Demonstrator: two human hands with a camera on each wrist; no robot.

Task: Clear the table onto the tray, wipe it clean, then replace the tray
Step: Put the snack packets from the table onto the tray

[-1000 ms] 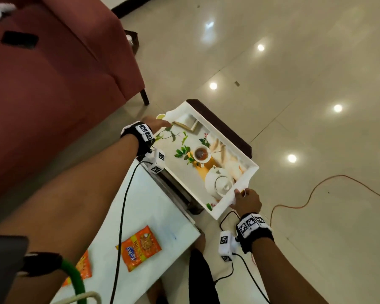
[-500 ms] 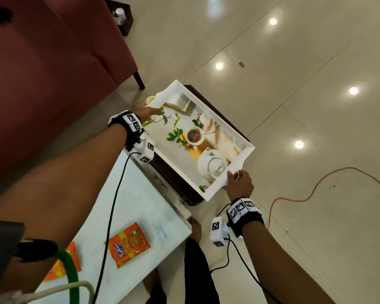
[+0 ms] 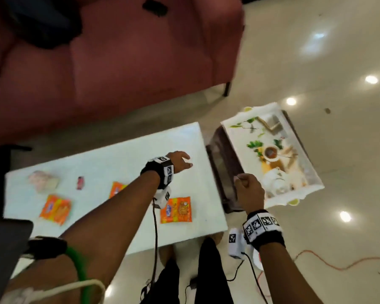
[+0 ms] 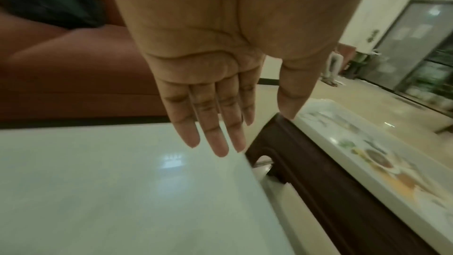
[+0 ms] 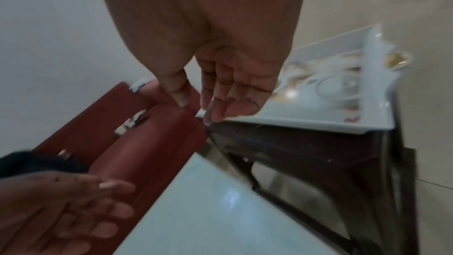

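right hand (image 3: 249, 191): lower centre-right of head view, over the gap between table and stool; fingers loosely curled, holding nothing, thumb near fingertips in wrist view
left hand (image 3: 180, 161): centre of frame, above the right end of the table; fingers straight, palm down, holding nothing
table (image 3: 119, 154): white glossy top, centre-left of frame, long side running left to right
snack packet (image 3: 176, 209): orange, on table just below left wrist
second orange packet (image 3: 55, 209): lower left of the tabletop
third orange packet (image 3: 116, 189): mid table, partly hidden by the left forearm
small red item (image 3: 80, 182): left of centre on table, too blurred to identify
pale wrapped item (image 3: 43, 181): far left of table, blurred
stool (image 3: 224, 172): dark wood, just right of table's end
tray (image 3: 294, 199): white, printed teapot, cup and leaves, sits on the stool, centre right of frame; neither hand touches it
sofa (image 3: 119, 62): red, across upper left
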